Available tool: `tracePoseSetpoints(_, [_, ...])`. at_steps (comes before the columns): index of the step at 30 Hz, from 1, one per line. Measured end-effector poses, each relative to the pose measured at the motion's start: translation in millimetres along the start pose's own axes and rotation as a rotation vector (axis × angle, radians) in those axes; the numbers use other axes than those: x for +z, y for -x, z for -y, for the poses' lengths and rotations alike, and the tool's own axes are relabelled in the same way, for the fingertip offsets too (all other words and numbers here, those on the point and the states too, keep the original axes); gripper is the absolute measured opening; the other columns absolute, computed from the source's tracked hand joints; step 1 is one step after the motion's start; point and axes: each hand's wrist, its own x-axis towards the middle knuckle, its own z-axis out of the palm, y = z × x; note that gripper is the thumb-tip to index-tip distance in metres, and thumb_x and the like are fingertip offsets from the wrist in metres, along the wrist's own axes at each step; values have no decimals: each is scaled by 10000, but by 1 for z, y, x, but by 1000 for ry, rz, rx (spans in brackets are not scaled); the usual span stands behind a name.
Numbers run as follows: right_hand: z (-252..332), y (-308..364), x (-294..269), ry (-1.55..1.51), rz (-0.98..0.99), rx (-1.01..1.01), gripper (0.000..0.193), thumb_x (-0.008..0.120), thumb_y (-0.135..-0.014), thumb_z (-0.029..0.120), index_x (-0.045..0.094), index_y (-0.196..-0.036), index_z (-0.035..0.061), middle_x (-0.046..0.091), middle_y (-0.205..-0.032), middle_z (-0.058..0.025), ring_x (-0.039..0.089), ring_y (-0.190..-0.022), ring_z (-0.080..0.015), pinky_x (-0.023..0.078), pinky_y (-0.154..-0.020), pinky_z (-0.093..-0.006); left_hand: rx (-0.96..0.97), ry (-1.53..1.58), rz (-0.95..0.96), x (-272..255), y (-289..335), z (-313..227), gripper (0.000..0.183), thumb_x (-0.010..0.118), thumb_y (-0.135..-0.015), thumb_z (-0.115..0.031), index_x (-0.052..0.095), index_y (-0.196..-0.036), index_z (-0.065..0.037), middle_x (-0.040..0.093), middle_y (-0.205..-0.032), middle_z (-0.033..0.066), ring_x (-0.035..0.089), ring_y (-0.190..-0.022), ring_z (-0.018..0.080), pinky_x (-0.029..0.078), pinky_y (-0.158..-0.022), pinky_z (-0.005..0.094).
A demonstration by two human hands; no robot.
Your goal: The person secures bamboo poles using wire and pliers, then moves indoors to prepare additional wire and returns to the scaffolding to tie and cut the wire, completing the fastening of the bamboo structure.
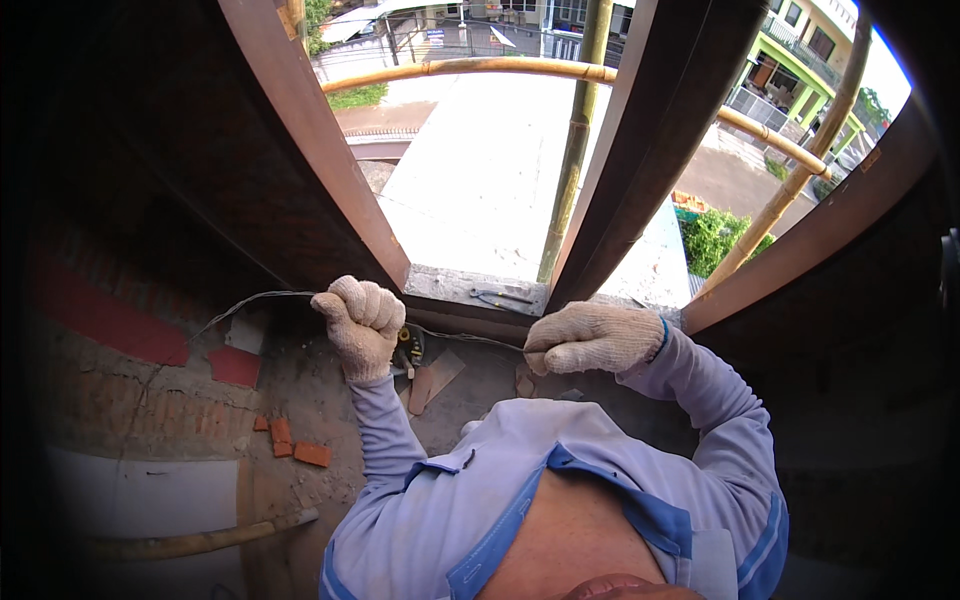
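Wire, thin, grey and stranded [465, 338], spans the middle of the frame, and from my remote seat I see both hands on it. The left hand, in a cream knitted glove [362, 318], sits left of centre, curled into a tight fist around it; a loose length arcs out toward the left of the frame. The right hand, in a matching glove [592, 338], lies right of centre, fingers folded and thumb pressed in where the strands enter; I cannot tell how they run inside. Between the hands, slightly higher in my view, metal pliers with blue-grey handles [503, 298] rest on a rough grey concrete sill [435, 282]. Orange brick pieces [312, 455] lie lower left.
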Motion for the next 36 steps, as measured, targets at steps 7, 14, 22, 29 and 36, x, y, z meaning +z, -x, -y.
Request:
tracePoseSetpoints(7, [-30, -6, -19, 950, -924, -97, 60, 631, -931, 102, 675, -967, 86, 676, -860, -103, 693, -812, -317, 553, -711, -428, 321, 336, -495, -17, 19, -7, 570, 463, -1001, -639, 603, -1002, -86, 332, -679, -16, 327, -580, 113, 347, -530, 280])
tracePoseSetpoints(14, [-37, -8, -16, 1235, -735, 410, 142, 681, -910, 237, 678, -870, 100, 683, -805, -114, 695, -802, -342, 540, -671, -466, 428, 205, -303, -58, 7, -87, 579, 345, -1078, -597, 541, -827, -114, 304, -590, -36, 215, -459, 112, 233, -423, 268])
tracePoseSetpoints(22, [13, 25, -25, 161, -417, 9, 334, 583, -1048, 299, 699, -987, -8, 683, -846, -100, 667, -807, -215, 515, -703, -349, 410, 321, -295, -129, -5, -135, 507, 403, -1103, -494, 554, -854, -79, 356, -607, -29, 346, -526, 107, 370, -517, 264])
tracePoseSetpoints(29, [-1, 50, -51, 1410, -1073, -112, 120, 697, -897, 73, 686, -1016, 75, 681, -851, -112, 683, -766, -330, 553, -641, -405, 380, 381, -709, -160, 5, -161, 408, 455, -1116, -381, 614, -961, -38, 429, -640, -25, 436, -564, 113, 454, -548, 268])
tracePoseSetpoints(36, [-2, 61, -59, 1312, -387, 761, 129, 637, -926, 168, 704, -996, 83, 685, -827, -122, 687, -830, -325, 544, -714, -459, 420, 223, 96, -71, -14, -181, 322, 499, -1079, -274, 575, -827, -88, 386, -609, -17, 373, -525, 115, 375, -492, 281])
